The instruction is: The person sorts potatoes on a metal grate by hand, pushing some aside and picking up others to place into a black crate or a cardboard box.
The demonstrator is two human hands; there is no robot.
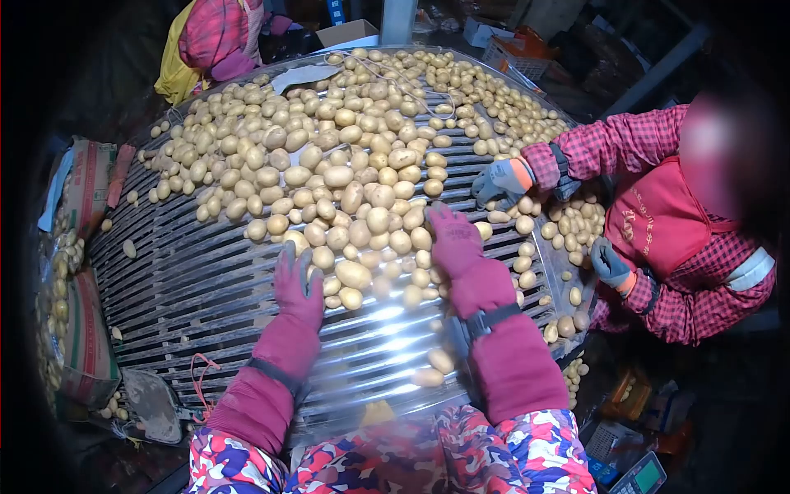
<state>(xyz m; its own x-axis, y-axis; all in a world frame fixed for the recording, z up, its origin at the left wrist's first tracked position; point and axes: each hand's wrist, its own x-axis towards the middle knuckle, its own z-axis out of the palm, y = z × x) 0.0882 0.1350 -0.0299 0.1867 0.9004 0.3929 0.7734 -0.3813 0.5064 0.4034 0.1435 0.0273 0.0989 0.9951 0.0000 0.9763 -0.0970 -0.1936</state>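
A broad heap of potatoes [337,175] covers the far and middle part of a slatted metal table [189,284]. My left hand [298,288], in a purple glove with grey fingertips, lies at the near left edge of the heap, fingers stretched out beside a few potatoes. At the heap's near right edge is my right hand [455,240], also gloved, its fingers extended against potatoes. Neither hand grips anything. Between my forearms, two loose potatoes [440,360] rest on the slats near me, under a bright glare.
On the right, a co-worker in a red apron [658,210] reaches over the table with grey-gloved hands [502,181]. Another person [218,37] is at the far left. Printed sacks [89,329] of potatoes stand along the left edge. A scale [642,476] sits low at right.
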